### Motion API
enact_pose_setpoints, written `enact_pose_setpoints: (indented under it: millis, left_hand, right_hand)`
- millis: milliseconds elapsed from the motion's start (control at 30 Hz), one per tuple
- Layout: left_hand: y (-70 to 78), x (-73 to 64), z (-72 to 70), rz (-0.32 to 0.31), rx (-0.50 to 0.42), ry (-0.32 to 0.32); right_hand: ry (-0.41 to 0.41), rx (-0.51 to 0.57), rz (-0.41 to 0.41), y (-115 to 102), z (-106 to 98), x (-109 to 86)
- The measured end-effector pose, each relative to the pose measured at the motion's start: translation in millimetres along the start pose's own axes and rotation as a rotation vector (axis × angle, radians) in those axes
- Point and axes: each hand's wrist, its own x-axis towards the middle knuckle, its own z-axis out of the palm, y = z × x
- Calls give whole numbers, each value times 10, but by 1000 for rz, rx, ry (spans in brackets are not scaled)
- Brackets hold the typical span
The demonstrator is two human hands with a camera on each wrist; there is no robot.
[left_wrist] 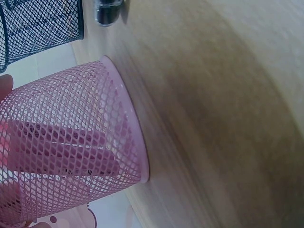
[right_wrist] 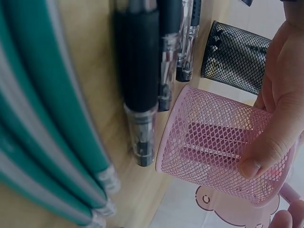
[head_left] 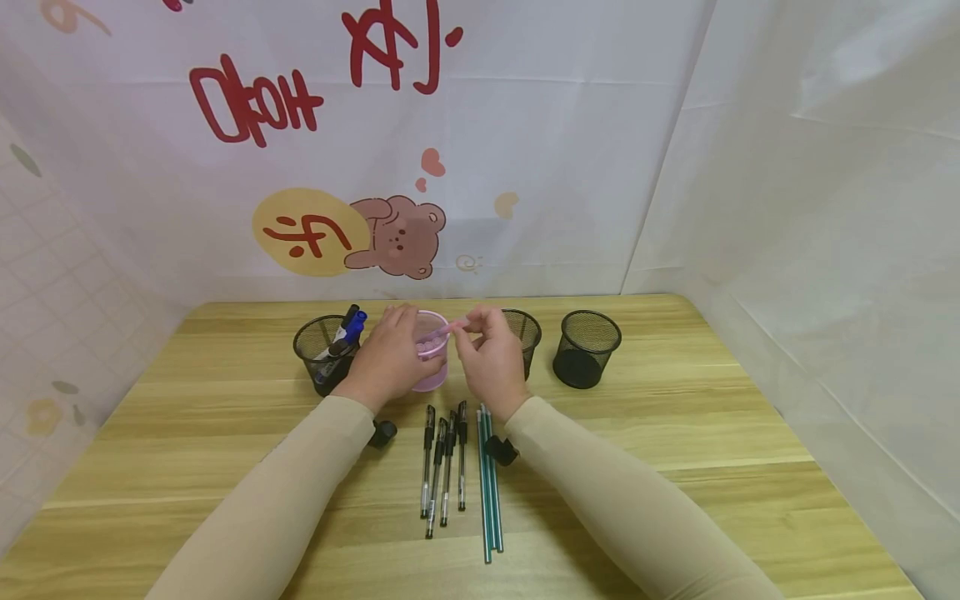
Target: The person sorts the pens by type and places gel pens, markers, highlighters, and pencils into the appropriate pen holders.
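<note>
My left hand grips the side of a pink mesh pen cup, its thumb pressing on the mesh in the right wrist view. Between the thumb and fingers of my right hand is a slim pink pen, held slanted at the cup's rim with one end over the opening. Through the mesh in the left wrist view, several pink pens show inside the cup. Their exact kind is hard to tell.
A black mesh cup with markers stands left. Two more black mesh cups stand right, one partly behind my right hand, the other farther over. Several black gel pens and green pencils lie in front on the wooden table.
</note>
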Motion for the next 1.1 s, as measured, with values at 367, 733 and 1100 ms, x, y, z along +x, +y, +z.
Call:
enact_pose_setpoints:
  millis: [367, 733, 1100]
  left_hand:
    - [2, 0, 6, -9, -15, 5]
    - [19, 0, 3, -17, -18, 4]
    - [25, -13, -24, -39, -13, -28]
  right_hand:
    - [-46, -19, 35, 2, -18, -29]
    - [-29, -29, -53, -9, -150, -22]
    - [-122, -184, -174, 44, -527, 171]
